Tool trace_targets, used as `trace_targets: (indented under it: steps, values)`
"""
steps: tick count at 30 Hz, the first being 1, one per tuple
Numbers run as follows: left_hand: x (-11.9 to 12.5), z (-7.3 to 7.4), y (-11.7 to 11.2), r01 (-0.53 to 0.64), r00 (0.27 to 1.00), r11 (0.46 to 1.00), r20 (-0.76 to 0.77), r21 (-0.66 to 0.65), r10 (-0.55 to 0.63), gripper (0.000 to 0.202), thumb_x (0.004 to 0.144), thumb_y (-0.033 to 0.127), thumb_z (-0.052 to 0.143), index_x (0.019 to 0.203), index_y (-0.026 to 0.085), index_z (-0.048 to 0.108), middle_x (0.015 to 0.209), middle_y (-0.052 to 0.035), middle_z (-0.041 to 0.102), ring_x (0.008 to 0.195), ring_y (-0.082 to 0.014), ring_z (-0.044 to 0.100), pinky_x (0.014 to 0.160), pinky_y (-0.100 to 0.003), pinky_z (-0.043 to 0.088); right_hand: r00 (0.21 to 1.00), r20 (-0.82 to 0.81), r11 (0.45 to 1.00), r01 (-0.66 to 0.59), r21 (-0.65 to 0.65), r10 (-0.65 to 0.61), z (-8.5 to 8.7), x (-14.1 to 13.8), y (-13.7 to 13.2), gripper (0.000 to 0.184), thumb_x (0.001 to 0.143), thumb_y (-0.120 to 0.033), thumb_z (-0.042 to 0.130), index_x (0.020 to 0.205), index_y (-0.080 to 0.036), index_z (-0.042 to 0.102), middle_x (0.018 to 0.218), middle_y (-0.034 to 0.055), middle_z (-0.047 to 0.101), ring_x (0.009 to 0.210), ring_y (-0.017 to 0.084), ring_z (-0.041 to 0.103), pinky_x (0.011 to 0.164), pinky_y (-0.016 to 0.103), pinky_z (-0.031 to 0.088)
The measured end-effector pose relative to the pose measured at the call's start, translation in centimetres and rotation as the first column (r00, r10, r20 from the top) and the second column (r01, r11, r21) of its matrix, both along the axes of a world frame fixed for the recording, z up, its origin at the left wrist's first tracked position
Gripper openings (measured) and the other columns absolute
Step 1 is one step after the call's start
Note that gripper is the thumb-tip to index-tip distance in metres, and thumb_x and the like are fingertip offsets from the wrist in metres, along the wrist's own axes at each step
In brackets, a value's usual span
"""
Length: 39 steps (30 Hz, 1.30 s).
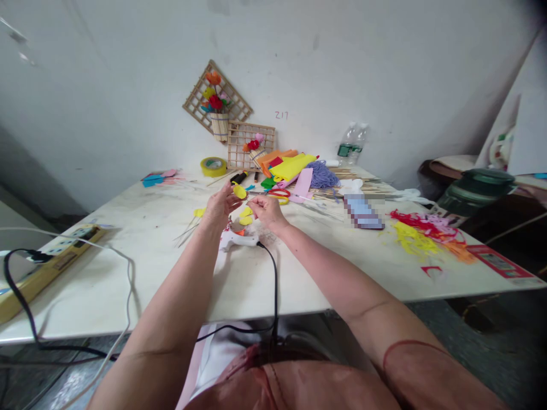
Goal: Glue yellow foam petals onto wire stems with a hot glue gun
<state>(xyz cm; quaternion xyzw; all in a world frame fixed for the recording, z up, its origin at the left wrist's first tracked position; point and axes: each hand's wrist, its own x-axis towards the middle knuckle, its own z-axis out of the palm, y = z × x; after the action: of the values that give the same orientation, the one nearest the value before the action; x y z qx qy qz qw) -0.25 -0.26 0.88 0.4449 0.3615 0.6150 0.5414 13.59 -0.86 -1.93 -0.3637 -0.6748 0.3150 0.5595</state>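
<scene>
My left hand (221, 204) pinches a yellow paper petal (240, 192) by its edge, above the middle of the table. Close by on the right, my right hand (267, 210) is closed in a pinch, its fingertips near the petal; what it holds is too small to make out. Yellow petals (245, 216) lie below and between the hands, and another yellow piece (199, 212) is beside my left wrist. A white glue gun (239, 240) rests under my forearms, its black cord running off the front edge. Behind my right hand are scissors (280, 193) with red and yellow handles.
Bamboo lattices (251, 134) with paper flowers lean on the wall. Around them sit yellow tape (213, 166), coloured crepe paper (294, 167), purple string (323, 175) and sticks. A phone (363, 212) and paper shreds (414, 239) lie right; a power strip (55, 262) is left.
</scene>
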Motion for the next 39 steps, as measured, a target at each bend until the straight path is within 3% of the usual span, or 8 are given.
trace_targets:
  steps: [7, 15, 26, 32, 39]
  values:
    - [0.14, -0.19, -0.32, -0.101, 0.994, 0.993, -0.043, 0.064, 0.104, 0.026, 0.053, 0.036, 0.076, 0.065, 0.016, 0.065, 0.069, -0.0038, 0.067, 0.074, -0.0170, 0.064, 0.075, -0.029, 0.047, 0.998, 0.023, 0.999, -0.052, -0.005, 0.052, 0.18, 0.14, -0.17, 0.017, 0.073, -0.028, 0.053, 0.060, -0.016, 0.053, 0.043, -0.0060, 0.044, 0.042, 0.008, 0.041, 0.048, 0.021, 0.036]
    - [0.24, -0.20, -0.30, -0.058, 0.996, 0.997, -0.070, 0.045, 0.061, 0.029, 0.056, 0.039, 0.075, 0.071, 0.015, 0.066, 0.072, -0.0055, 0.069, 0.073, -0.0171, 0.065, 0.075, -0.030, 0.047, 0.999, -0.004, 0.998, -0.047, -0.033, 0.047, 0.44, 0.22, -0.25, 0.017, 0.072, -0.027, 0.053, 0.058, -0.016, 0.053, 0.043, -0.0060, 0.045, 0.042, 0.008, 0.042, 0.049, 0.021, 0.037]
    - [0.79, -0.46, -0.41, -0.109, 0.987, 0.990, -0.109, 0.089, 0.118, 0.032, 0.052, 0.032, 0.078, 0.051, 0.017, 0.050, 0.060, -0.0030, 0.064, 0.078, -0.0205, 0.066, 0.075, -0.029, 0.045, 0.999, 0.030, 0.999, -0.026, -0.042, 0.028, 0.41, 0.08, -0.38, 0.016, 0.072, -0.026, 0.051, 0.058, -0.017, 0.051, 0.043, -0.0062, 0.044, 0.043, 0.008, 0.041, 0.048, 0.020, 0.035]
    - [0.86, -0.46, -0.45, -0.115, 0.983, 0.989, -0.135, 0.095, 0.128, 0.027, 0.055, 0.036, 0.076, 0.059, 0.017, 0.057, 0.067, -0.0033, 0.067, 0.070, -0.0162, 0.064, 0.073, -0.028, 0.046, 0.999, 0.003, 0.998, -0.038, -0.059, 0.039, 0.71, 0.15, -0.58, 0.014, 0.071, -0.024, 0.051, 0.059, -0.017, 0.052, 0.043, -0.0062, 0.044, 0.043, 0.008, 0.041, 0.048, 0.021, 0.036]
    - [0.51, -0.63, -0.32, -0.088, 0.993, 0.989, -0.073, 0.123, 0.097, 0.023, 0.056, 0.035, 0.075, 0.061, 0.017, 0.061, 0.068, -0.0024, 0.067, 0.073, -0.0155, 0.064, 0.074, -0.027, 0.046, 0.993, -0.062, 0.989, -0.109, -0.102, 0.103, 0.61, -0.02, -0.57, 0.016, 0.070, -0.026, 0.053, 0.057, -0.017, 0.051, 0.043, -0.0065, 0.044, 0.042, 0.007, 0.038, 0.048, 0.021, 0.035]
